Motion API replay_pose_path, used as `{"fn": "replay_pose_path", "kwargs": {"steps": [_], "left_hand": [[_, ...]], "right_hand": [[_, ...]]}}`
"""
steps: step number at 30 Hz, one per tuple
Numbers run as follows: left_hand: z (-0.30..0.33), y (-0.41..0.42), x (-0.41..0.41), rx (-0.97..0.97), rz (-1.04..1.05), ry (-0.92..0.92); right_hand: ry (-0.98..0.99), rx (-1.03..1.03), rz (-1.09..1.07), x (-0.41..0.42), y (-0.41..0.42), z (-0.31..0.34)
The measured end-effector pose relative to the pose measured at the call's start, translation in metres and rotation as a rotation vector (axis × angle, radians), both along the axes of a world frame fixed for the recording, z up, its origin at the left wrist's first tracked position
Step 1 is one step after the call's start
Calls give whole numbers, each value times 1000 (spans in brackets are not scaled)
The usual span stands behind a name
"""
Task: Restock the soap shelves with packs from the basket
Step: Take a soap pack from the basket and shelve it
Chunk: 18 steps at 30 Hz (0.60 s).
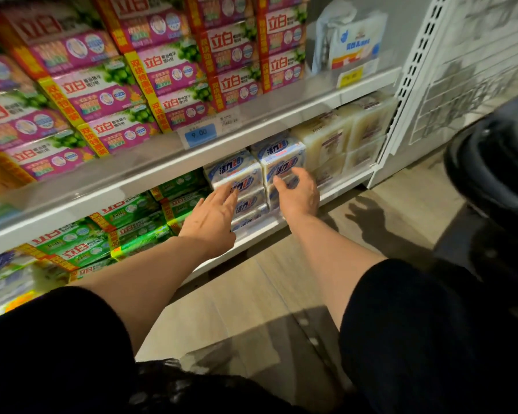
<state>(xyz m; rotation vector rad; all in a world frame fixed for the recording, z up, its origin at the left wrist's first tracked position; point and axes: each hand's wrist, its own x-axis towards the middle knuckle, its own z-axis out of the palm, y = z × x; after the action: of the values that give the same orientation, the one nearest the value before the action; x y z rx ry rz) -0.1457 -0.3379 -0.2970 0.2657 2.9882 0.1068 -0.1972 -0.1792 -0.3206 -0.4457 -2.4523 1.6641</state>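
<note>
Blue-and-white soap packs [237, 171] are stacked in two columns on the bottom shelf [269, 225]. My left hand [213, 213] is stretched out flat, fingers apart, its fingertips against the left column. My right hand [298, 192] is spread over the front of the right column [281, 156], thumb to the left. Neither hand holds a pack. The dark basket [497, 171] shows only as a rim at the right edge; its contents are hidden.
Green soap packs [132, 222] fill the bottom shelf to the left, pale cream bars [335, 135] to the right. Pink and purple packs [117, 85] crowd the shelf above, with a 9.00 price tag [199, 134]. A white upright [413, 70] ends the shelving. Wooden floor [281, 294] lies below.
</note>
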Motion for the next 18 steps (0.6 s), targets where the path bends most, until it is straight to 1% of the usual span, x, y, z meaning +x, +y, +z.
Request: {"fn": "replay_pose_path", "kwargs": {"steps": [4,6,10,13,16,18], "left_hand": [[41,24,24,71,-3,54],[63,38,33,120,-5,114],[111,83,51,286,-40,203],[144,132,62,435,-143,266],[169,186,75,539,-278,310],[178,220,83,603,-366,303]], "right_hand": [[52,2,53,26,15,62],[121,-26,24,39,28,97],[261,10,-45,70,66,168],[342,56,-69,99,109,208],[370,111,-149,125,159,231],[371,180,-211,144,194,242]]}}
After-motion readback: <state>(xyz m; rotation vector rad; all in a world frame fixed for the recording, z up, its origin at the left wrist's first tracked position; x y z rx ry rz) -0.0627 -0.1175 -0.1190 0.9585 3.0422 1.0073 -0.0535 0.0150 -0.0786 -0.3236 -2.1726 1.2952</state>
